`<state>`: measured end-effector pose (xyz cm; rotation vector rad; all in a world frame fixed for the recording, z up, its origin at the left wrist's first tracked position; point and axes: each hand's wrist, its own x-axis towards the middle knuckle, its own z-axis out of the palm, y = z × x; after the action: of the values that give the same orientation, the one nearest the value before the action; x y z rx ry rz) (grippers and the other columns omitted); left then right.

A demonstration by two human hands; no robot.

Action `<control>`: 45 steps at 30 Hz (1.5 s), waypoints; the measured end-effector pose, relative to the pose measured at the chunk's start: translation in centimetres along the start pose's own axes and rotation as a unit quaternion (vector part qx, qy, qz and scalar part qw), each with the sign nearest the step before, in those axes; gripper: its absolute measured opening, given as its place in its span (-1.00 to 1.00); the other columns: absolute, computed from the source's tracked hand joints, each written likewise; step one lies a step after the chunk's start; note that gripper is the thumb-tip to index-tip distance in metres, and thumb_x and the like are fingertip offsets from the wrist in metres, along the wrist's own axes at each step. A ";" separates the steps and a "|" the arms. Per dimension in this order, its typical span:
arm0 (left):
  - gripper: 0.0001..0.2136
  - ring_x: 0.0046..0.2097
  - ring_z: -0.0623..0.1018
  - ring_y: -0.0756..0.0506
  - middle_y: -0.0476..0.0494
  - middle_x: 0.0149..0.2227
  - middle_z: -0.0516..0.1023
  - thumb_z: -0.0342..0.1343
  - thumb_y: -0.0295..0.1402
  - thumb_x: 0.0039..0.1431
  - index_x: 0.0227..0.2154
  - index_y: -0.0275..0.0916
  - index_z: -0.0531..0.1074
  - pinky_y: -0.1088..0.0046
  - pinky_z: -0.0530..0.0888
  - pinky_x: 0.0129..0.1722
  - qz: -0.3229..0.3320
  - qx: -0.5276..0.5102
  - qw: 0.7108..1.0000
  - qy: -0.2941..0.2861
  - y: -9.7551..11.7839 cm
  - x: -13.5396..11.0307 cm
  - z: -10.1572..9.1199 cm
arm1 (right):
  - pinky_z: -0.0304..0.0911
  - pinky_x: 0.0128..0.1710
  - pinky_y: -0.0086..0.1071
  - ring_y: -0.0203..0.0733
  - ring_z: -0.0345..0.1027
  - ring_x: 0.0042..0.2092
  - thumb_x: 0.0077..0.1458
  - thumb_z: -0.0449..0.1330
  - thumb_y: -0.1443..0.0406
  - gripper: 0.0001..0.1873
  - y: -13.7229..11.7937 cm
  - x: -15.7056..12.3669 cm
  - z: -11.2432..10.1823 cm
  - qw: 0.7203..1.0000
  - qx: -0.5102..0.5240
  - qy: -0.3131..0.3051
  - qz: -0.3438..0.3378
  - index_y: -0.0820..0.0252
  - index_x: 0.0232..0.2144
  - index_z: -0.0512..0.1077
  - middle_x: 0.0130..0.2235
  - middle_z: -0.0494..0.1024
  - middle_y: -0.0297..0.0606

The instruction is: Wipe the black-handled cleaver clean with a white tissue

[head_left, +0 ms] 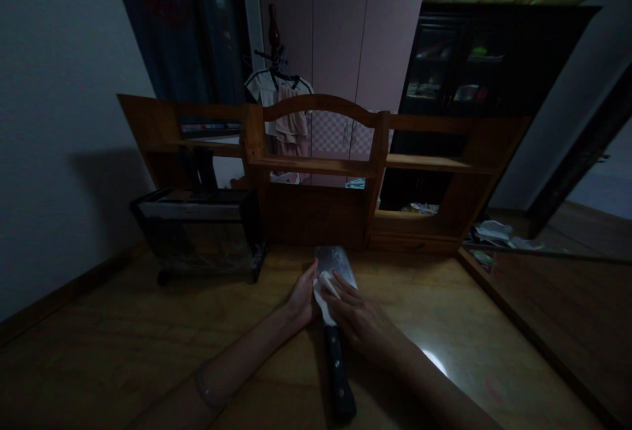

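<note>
A cleaver (pixel 337 261) with a broad metal blade and a riveted black handle is in front of me, its handle pointing toward me. My left hand (pixel 303 296) grips the blade from its left edge. A white cloth or tissue (pixel 324 293) lies across the blade near the handle. Pressing it there is my right hand (pixel 359 317), fingers closed over it and partly hiding the blade. Further left stands a dark knife block (pixel 197 236) with black handles (pixel 202 170) sticking up from its top.
The wooden tabletop (pixel 212 344) carries a wooden shelf unit (pixel 316 165) along its back. A wall (pixel 59 120) bounds the left side. Behind the shelf are hanging clothes (pixel 291 114), a pink wardrobe (pixel 338 48) and a black cabinet (pixel 523 54).
</note>
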<state>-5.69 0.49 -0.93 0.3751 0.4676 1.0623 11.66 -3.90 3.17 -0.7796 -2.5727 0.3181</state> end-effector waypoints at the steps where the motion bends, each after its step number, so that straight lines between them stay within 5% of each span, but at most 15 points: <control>1: -0.58 -0.29 0.61 -0.18 -0.28 -0.37 0.61 -0.05 -0.08 0.31 -0.32 -0.39 0.50 0.29 0.43 -0.06 0.000 0.000 1.000 -0.009 0.0 0.0 0.0 | 0.02 0.31 -0.12 -0.10 -0.27 0.39 0.31 -0.05 0.38 -0.44 0.2 0.0 0.1 1.000 -0.005 0.000 0.004 0.08 0.32 0.06 0.37 0.01 -0.27; 11: -0.56 -0.07 0.57 -0.21 -0.36 -0.10 0.58 -0.12 -0.13 0.35 -0.06 -0.44 0.44 0.24 0.30 0.14 0.004 -0.026 0.997 -0.067 0.2 -0.3 0.3 | 0.07 0.29 -0.14 -0.10 -0.10 0.36 0.25 -0.03 0.41 -0.48 1.4 0.0 0.6 0.996 -0.061 0.031 0.054 0.17 0.24 0.23 0.31 0.19 -0.19; 21: -0.55 0.04 0.52 -0.26 -0.36 -0.02 0.55 -0.11 -0.13 0.34 0.01 -0.42 0.42 0.19 0.24 0.19 0.013 -0.011 0.998 -0.064 0.2 -0.4 0.9 | 0.23 0.19 -0.13 -0.01 0.15 0.27 0.25 -0.01 0.40 -0.56 2.9 -0.3 0.3 0.982 -0.107 0.056 0.148 0.20 0.14 0.36 0.24 0.31 -0.07; 26: -0.56 0.02 0.54 -0.24 -0.35 -0.02 0.56 -0.11 -0.14 0.35 0.03 -0.41 0.42 0.21 0.27 0.17 0.019 -0.016 0.997 -0.068 0.2 -0.4 0.6 | 0.10 0.27 -0.13 -0.04 -0.07 0.35 0.25 -0.01 0.38 -0.49 2.8 -0.5 -0.2 0.988 -0.087 0.079 0.105 0.24 0.24 0.22 0.32 0.13 -0.08; 32: -0.55 -0.15 0.61 -0.25 -0.40 -0.26 0.62 -0.08 -0.11 0.32 -0.24 -0.46 0.51 0.21 0.37 0.07 0.000 0.006 1.000 0.004 0.0 -0.2 0.2 | -0.15 0.36 -0.12 -0.15 -0.31 0.40 0.35 -0.11 0.29 -0.43 0.6 -0.3 -0.4 0.999 -0.021 -0.046 -0.008 0.05 0.36 -0.07 0.39 -0.07 -0.34; 39: -0.57 -0.09 0.59 -0.27 -0.37 -0.16 0.61 -0.10 -0.12 0.33 -0.10 -0.41 0.47 0.16 0.32 0.11 -0.001 -0.008 0.998 -0.057 0.1 -0.2 -0.4 | -0.27 0.34 0.11 -0.07 -0.35 0.40 0.36 -0.13 0.28 -0.44 1.9 -0.4 0.0 0.996 -0.058 -0.055 0.035 -0.03 0.36 -0.10 0.37 0.00 -0.34; 45: -0.59 -0.06 0.58 -0.23 -0.34 -0.10 0.59 -0.09 -0.15 0.33 -0.05 -0.39 0.46 0.19 0.29 0.15 0.027 -0.023 0.999 -0.036 0.1 0.0 -0.1 | -0.18 0.33 0.07 -0.06 -0.27 0.39 0.27 -0.04 0.38 -0.40 3.2 -0.6 0.1 0.994 -0.092 -0.024 0.058 -0.02 0.32 0.05 0.37 0.03 -0.28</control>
<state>-5.85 0.50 -0.97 0.3860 0.3711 1.1070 13.55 -1.66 1.82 -1.0002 -2.6348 0.1372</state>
